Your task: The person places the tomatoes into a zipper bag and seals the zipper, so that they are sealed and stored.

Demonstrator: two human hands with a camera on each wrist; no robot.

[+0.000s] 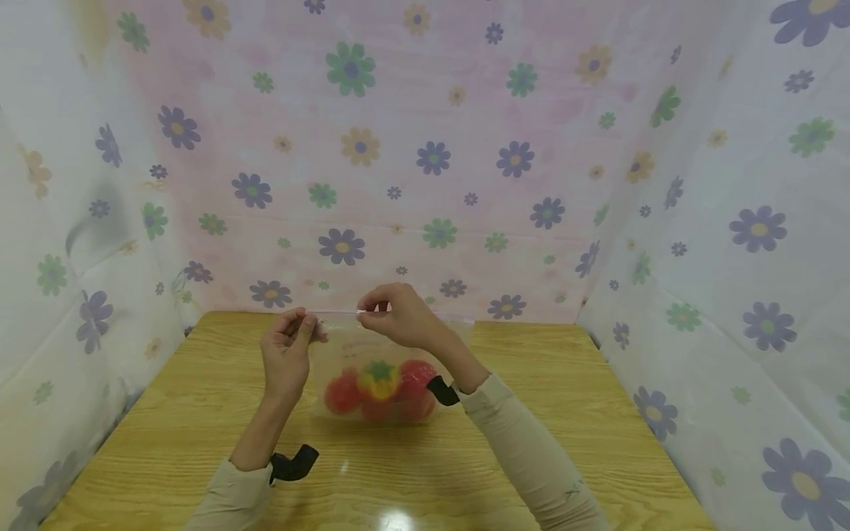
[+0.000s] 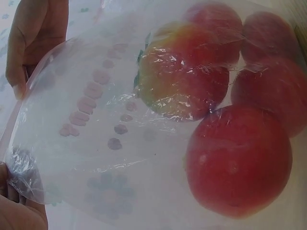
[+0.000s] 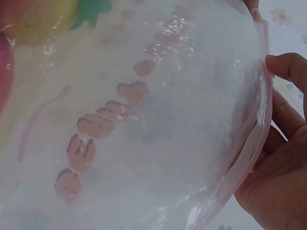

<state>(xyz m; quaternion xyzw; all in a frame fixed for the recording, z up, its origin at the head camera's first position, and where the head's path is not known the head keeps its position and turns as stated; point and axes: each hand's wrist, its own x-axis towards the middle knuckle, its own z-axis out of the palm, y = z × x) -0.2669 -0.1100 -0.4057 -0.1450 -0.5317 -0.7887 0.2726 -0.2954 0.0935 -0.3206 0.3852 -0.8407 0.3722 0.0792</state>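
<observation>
A clear zip bag (image 1: 332, 352) with a pink top strip stands upright over the table, held by its top edge. Inside are several round red fruits (image 2: 239, 160), one of them a yellow-and-red fruit (image 1: 377, 381) with a green leafy top. My left hand (image 1: 287, 355) pinches the bag's upper left corner between thumb and fingers. Along the same edge, near its middle, my right hand (image 1: 401, 316) pinches the strip with thumb and forefinger. In the right wrist view, the pink zip strip (image 3: 261, 120) gapes beside my right hand.
A wooden table (image 1: 531, 413) lies beneath the bag. Flower-printed sheets (image 1: 425, 147) enclose it at the back and both sides. A black wrist mount (image 1: 294, 464) sits on the left wrist, with another on the right.
</observation>
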